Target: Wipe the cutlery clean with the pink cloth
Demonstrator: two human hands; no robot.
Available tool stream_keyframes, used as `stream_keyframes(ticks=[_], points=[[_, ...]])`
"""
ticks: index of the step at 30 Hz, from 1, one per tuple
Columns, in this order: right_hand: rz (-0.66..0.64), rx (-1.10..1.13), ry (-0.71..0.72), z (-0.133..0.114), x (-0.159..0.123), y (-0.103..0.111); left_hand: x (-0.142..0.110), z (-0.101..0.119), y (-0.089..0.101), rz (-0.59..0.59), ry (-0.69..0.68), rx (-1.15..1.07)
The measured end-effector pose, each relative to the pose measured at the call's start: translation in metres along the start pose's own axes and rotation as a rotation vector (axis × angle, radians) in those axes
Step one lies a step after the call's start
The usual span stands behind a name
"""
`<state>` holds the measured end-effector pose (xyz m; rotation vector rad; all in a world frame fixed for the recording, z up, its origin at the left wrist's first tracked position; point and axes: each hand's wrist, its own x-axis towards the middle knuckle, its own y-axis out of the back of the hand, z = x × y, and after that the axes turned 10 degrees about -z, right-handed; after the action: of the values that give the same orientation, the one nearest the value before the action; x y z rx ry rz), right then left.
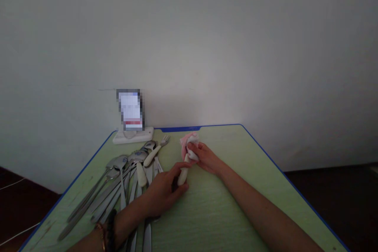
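My left hand (162, 191) is closed round the cream handle of a piece of cutlery (182, 175). The far end of that piece is hidden inside a pink and white cloth (191, 140), so its kind does not show. Pinching the cloth round it is my right hand (206, 158), thumb on top. Left of my left hand lies a loose pile of metal spoons (120, 162) and other long steel cutlery, partly covered by my forearm. A fork (152, 154) with a cream handle rests on top, near another cream handle (141, 175).
A lit phone with a blurred screen (130, 110) leans upright on a white stand (147, 136) at the back left. The green table (236, 204) has a blue rim and meets a pale wall (206, 47). Dark floor shows on both sides.
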<state>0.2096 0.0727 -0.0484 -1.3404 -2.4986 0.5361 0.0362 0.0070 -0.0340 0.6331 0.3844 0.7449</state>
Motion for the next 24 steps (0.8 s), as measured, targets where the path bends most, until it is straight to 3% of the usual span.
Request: stream_keyframes(ticks=[24], points=[[0.062, 0.04, -0.029, -0.0021, -0.0005, -0.0013, -0.0011, 0.0021, 0.0007, -0.002, -0.01, -0.009]])
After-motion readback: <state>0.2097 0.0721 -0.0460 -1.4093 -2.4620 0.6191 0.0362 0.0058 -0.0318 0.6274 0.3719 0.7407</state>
